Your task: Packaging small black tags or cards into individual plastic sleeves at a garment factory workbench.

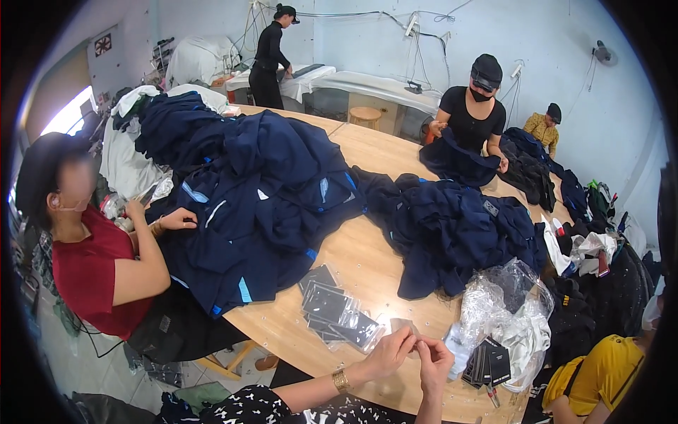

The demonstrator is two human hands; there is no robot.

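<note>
Near the table's front edge, my left hand [390, 350] and my right hand [434, 359] meet, fingertips pinched close together. Between them a small, pale, flat piece [405, 327] sticks up from my left fingers; its kind is too small to make out. What my right fingertips grip is hidden. To the left of my hands lies a loose pile of dark cards in clear plastic sleeves [332, 304]. A stack of black printed tags [489, 364] sits to the right, beside crumpled clear plastic bags [512, 297].
Heaps of navy garments [261, 191] and more navy clothing [459, 226] cover much of the wooden table [360, 251]. A person in red [106, 268] works at the left, one in black [477, 113] across, one in yellow [600, 374] at the right.
</note>
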